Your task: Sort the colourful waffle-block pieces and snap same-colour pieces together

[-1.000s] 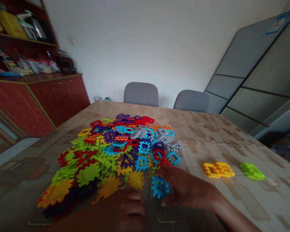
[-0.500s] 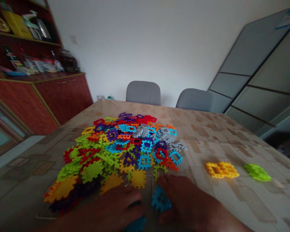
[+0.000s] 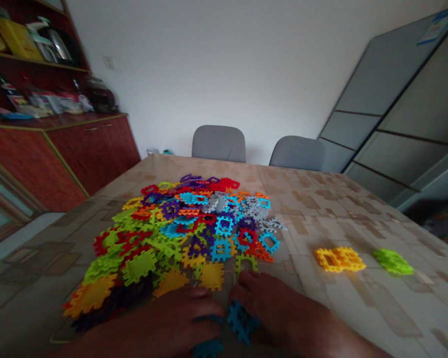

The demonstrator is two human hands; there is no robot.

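Note:
A big heap of interlocking plastic tiles (image 3: 179, 233) in many colours covers the middle of the table (image 3: 321, 209). At the near edge my right hand (image 3: 280, 313) has its fingers closed on a blue grid tile (image 3: 241, 322). My left hand (image 3: 179, 320) is curled beside it, fingers closed on another blue tile (image 3: 208, 347) that peeks out beneath them. The two hands almost touch, just in front of a yellow tile (image 3: 212, 275) at the heap's rim.
To the right lie joined yellow tiles (image 3: 339, 259) and a green tile stack (image 3: 392, 261). Two grey chairs (image 3: 218, 143) stand at the far side. A red-brown cabinet (image 3: 59, 149) with cluttered shelves is on the left, grey panels (image 3: 403, 109) on the right.
My right hand has drawn the blue grid tile back from the heap toward the near edge. My left hand has closed in beside it, a second blue tile showing under its fingers.

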